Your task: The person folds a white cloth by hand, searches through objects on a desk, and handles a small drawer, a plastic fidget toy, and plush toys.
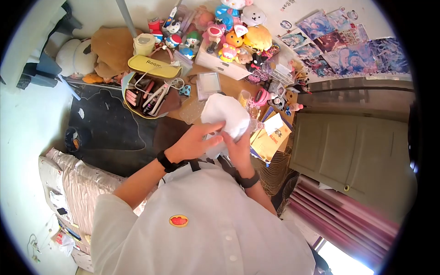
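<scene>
Both of my hands are on a soft white cloth (224, 112), held bunched up in front of my chest at the near side of the desk. My left hand (195, 140) comes in from the left, its fingers bent against the cloth's lower left part. From below, my right hand (238, 149) grips the lower right part, with the thumb toward the left fingers. Folds hide some of the fingertips. Just beyond the cloth lies a clear square case (208, 85) on the desk.
A yellow pouch marked "Room" (156, 66) stands open, packed with pens or makeup tools. Plush toys and figurines (233, 39) crowd the desk's back. Yellow notebooks (270, 140) lie at right, near a cabinet door (348, 156). A bed (82, 178) is at left.
</scene>
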Demonstrator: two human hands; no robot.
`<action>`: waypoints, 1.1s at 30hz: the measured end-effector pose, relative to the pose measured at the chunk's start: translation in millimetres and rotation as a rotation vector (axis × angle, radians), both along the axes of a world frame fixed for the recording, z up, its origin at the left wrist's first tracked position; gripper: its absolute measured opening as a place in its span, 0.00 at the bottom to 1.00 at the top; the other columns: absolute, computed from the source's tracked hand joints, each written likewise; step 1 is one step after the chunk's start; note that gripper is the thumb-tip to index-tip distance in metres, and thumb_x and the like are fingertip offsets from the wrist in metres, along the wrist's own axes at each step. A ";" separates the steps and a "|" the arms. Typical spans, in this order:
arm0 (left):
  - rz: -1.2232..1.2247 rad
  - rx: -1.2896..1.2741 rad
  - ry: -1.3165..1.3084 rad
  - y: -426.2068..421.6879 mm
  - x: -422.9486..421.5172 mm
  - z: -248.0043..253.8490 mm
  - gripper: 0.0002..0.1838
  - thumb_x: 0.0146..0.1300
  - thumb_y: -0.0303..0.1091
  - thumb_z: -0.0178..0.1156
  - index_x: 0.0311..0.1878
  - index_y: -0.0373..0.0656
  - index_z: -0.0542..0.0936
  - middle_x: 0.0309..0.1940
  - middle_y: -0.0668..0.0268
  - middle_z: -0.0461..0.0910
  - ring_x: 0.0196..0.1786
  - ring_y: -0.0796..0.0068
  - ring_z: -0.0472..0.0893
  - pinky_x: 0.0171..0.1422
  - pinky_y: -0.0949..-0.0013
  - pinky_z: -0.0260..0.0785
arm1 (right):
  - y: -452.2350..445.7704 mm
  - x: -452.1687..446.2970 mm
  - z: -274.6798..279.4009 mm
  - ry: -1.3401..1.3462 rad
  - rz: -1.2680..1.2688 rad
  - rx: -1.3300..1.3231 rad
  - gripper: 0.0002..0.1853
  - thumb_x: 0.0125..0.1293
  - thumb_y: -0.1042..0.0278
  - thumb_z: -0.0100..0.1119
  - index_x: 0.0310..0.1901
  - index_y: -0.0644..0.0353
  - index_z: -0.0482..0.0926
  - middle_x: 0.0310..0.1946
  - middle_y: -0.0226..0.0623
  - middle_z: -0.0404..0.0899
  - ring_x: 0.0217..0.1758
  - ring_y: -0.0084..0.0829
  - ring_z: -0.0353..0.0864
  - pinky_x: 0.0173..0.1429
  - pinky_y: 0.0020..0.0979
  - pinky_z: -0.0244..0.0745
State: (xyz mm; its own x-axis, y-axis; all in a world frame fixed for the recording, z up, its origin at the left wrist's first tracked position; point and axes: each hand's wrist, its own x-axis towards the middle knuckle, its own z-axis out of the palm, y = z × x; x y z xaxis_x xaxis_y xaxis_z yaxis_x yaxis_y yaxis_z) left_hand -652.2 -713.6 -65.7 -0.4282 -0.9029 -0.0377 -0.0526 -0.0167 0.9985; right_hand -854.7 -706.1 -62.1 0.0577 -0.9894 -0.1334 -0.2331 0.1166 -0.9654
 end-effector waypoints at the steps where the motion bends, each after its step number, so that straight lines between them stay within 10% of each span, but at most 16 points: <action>1: 0.011 -0.027 0.055 2.3 0.6 8.8 0.24 0.72 0.29 0.62 0.70 0.37 0.77 0.61 0.56 0.84 0.60 0.72 0.83 0.65 0.68 0.74 | 1.0 -1.1 4.3 -0.005 -0.046 -0.041 0.37 0.67 0.76 0.68 0.74 0.66 0.61 0.61 0.46 0.78 0.60 0.35 0.80 0.64 0.35 0.77; 8: 0.282 -0.205 -0.165 22.4 -0.3 -7.5 0.32 0.67 0.31 0.68 0.74 0.40 0.71 0.66 0.58 0.78 0.64 0.66 0.79 0.63 0.66 0.72 | 28.0 -10.7 19.9 -0.056 -0.081 -0.032 0.30 0.69 0.77 0.64 0.70 0.68 0.67 0.60 0.43 0.80 0.61 0.31 0.80 0.65 0.34 0.76; 12: -0.008 0.272 0.199 36.5 1.9 -16.4 0.39 0.65 0.29 0.69 0.78 0.39 0.64 0.68 0.59 0.75 0.68 0.71 0.75 0.71 0.63 0.69 | 56.1 -0.7 23.0 -0.157 0.070 -0.027 0.32 0.69 0.78 0.63 0.73 0.68 0.64 0.66 0.42 0.76 0.67 0.31 0.76 0.71 0.36 0.70; 33: 0.215 0.268 -0.015 42.9 15.4 -42.5 0.20 0.68 0.32 0.68 0.60 0.35 0.80 0.46 0.59 0.88 0.48 0.77 0.85 0.56 0.68 0.77 | 35.3 25.9 3.1 0.433 -0.010 -0.114 0.32 0.67 0.70 0.69 0.69 0.70 0.67 0.56 0.59 0.81 0.58 0.57 0.83 0.61 0.44 0.78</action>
